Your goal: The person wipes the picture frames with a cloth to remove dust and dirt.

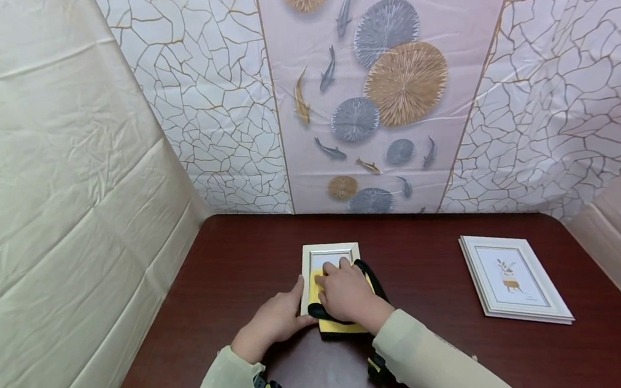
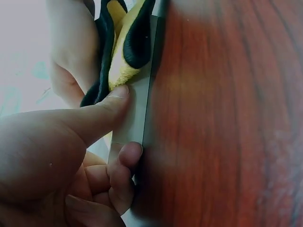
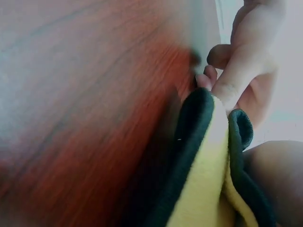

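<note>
A small white picture frame lies face up on the table. My left hand grips its left near corner; in the left wrist view the thumb and curled fingers meet the pale side of the frame. Over the front of the frame is a folded yellow cloth with black edging, which hides much of the picture. My right hand holds this cloth from above and presses it on the frame, fingers bent. The right wrist view shows the cloth bunched beside the right hand; its fingertips are hidden there.
At the right a stack of white picture frames lies on the dark red table, the top one showing a potted plant print. A patterned curtain hangs behind the table. Pale cloth lines the left side.
</note>
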Available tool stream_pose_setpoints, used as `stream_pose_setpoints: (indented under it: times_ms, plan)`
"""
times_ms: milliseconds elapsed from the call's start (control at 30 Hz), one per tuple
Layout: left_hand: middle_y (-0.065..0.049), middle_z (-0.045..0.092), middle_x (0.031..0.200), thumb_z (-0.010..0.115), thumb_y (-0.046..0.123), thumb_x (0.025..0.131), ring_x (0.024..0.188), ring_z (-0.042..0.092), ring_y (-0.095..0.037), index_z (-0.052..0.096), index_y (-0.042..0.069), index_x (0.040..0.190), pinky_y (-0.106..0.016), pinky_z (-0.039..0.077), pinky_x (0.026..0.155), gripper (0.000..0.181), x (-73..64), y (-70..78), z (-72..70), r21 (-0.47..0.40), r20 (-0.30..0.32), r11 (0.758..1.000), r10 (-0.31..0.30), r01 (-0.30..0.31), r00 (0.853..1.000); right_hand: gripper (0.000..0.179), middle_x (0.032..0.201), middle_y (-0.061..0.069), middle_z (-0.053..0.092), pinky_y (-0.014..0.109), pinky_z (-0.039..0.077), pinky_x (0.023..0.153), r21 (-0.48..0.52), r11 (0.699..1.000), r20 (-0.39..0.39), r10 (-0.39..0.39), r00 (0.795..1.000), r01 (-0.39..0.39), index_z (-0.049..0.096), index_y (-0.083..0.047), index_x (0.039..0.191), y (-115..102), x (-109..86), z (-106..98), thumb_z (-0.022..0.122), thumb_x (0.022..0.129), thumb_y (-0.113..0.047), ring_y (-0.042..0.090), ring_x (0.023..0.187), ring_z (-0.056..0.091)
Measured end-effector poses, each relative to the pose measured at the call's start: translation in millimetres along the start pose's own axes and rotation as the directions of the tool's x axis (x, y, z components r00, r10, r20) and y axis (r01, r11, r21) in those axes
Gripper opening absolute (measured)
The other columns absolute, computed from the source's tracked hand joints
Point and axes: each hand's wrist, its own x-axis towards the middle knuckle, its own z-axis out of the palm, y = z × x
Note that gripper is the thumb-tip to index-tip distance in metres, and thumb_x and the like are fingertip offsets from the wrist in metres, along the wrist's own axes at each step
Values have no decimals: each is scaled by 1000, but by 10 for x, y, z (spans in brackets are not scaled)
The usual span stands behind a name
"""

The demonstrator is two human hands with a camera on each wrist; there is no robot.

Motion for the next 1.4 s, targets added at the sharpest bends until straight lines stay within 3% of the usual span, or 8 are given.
stream_pose_setpoints:
  times_ms: [233,400,567,800,1000,1133,1200,1400]
  plan:
    - [-12,78,105,80,46,102,94,75,-27,20,12,177,-47,58,87,102,0,-10,-1,5,13,1000,-7,7,1000,35,127,4,67,44,51,77,15,1000,-7,-18,1000,19,78,-22,140,-34,-97,-49,68,109,-37,30,95,52]
    - [0,58,70,78,34,105,60,56,-17,28,16,176,-39,50,69,89,2,-9,4,11,29,1000,-3,2,1000,34,128,6,68,47,53,81,23,999,-22,-32,999,32,79,-21,137,-54,-173,-69,68,109,-36,32,99,57]
    - [-2,60,70,76,32,105,59,55,-17,29,15,176,-38,49,66,86,14,-14,10,9,30,1000,-7,7,1000,34,127,5,69,47,52,79,6,999,-27,-31,999,31,80,-22,137,-90,-259,-66,66,110,-37,32,98,58]
    - [-13,77,103,76,39,106,84,71,-20,30,15,175,-42,55,77,87,33,-6,9,29,23,999,-23,23,999,33,121,3,69,43,49,72,-41,998,-58,-48,997,45,80,-23,136,-126,-395,-100,65,110,-39,29,94,58]
    - [-16,77,111,78,42,104,87,72,-24,34,18,174,-44,56,81,87,24,14,-6,21,30,999,-24,24,999,34,122,2,69,39,45,67,-91,994,-39,-71,997,67,78,-23,138,-101,-434,-124,68,110,-39,28,93,56]
    - [-15,76,128,80,42,102,108,74,-29,36,18,174,-47,58,91,87,21,-8,-7,21,18,1000,4,-4,1000,36,128,2,68,40,46,68,-122,991,-4,-60,998,59,76,-23,142,-63,-390,-119,66,111,-39,28,96,55]
    - [-13,77,122,81,44,101,110,74,-27,37,16,173,-47,58,93,89,16,-27,-10,29,7,999,25,-25,1000,37,131,2,67,41,48,71,-132,990,11,-51,999,52,74,-23,144,-42,-350,-113,65,112,-39,28,99,56]
    - [3,57,71,81,51,99,66,57,-13,36,13,173,-38,51,73,95,9,-64,-22,-3,2,997,81,-81,997,40,138,4,65,46,52,77,-138,990,35,-27,999,31,71,-23,148,47,-217,-84,63,113,-40,31,105,56]
